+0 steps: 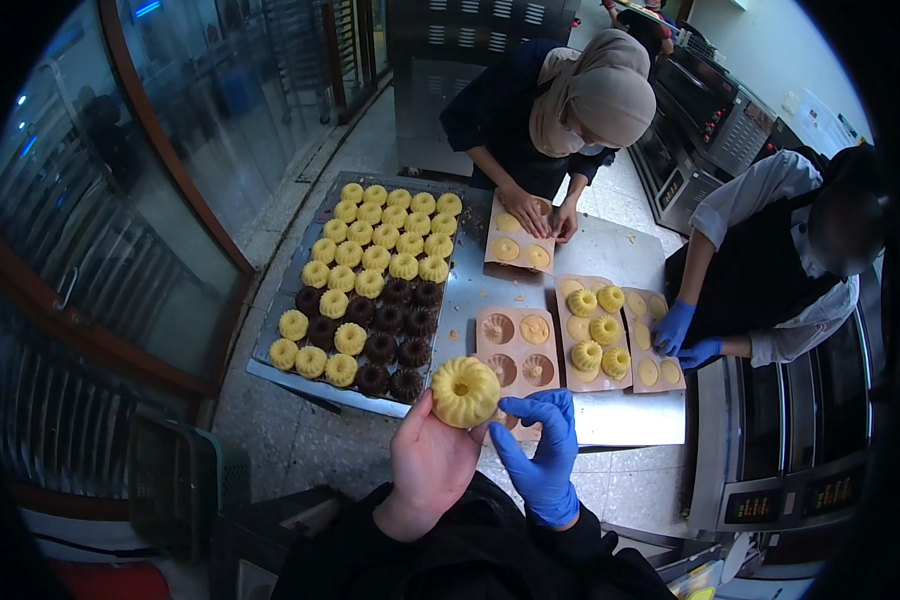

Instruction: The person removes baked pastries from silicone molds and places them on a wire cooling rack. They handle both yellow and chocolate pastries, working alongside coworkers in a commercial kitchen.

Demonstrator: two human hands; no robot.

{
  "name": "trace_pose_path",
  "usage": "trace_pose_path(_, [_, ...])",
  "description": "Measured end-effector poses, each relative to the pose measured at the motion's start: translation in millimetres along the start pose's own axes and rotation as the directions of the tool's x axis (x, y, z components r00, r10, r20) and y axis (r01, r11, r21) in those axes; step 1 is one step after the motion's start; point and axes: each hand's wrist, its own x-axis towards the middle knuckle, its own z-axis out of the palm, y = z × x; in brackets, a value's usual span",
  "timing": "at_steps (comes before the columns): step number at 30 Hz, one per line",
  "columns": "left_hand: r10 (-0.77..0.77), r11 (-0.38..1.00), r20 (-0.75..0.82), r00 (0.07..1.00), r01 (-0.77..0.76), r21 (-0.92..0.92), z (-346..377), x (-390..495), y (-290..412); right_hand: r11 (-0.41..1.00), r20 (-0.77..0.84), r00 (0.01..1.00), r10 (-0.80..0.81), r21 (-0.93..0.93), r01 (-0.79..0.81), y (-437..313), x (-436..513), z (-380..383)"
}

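My bare left hand (436,466) holds a yellow fluted mini bundt cake (450,405) up, its ring side with the centre hole facing me. My right hand (540,457), in a blue glove, is beside the cake with thumb and index finger apart. Its index fingertip is at the cake's right edge; whether it touches, I cannot tell. Beyond my hands lies a pinkish silicone bundt mould (517,349), partly hidden by them. One cup holds a cake (534,328), another a small crumb piece, and several show bare flutes.
A tray (270,352) on the steel table (622,420) carries rows of yellow and dark brown cakes. A co-worker (540,142) presses on another mould (495,259). On the right, a gloved co-worker (757,255) handles a mould (651,382) beside one topped with loose cakes (606,328). Ovens (787,465) stand right.
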Motion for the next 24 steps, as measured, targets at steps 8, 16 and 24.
trace_pose_path(8, [-0.062,0.998,-0.059,0.996,0.060,-0.033,-3.1,2.3,-1.5,0.993,0.083,0.994,0.068,0.092,-0.075,12.0,1.4,-5.3])
trace_pose_path(16, [-0.060,0.998,-0.032,0.998,0.059,-0.015,-4.0,2.2,-5.1,0.995,-0.018,0.997,0.069,0.071,-0.068,12.6,0.3,-2.0])
trace_pose_path(24, [0.000,1.000,-0.080,0.997,-0.002,-0.023,-5.6,4.3,-4.6,0.999,0.070,0.996,-0.050,-0.004,0.051,12.5,1.0,-6.9])
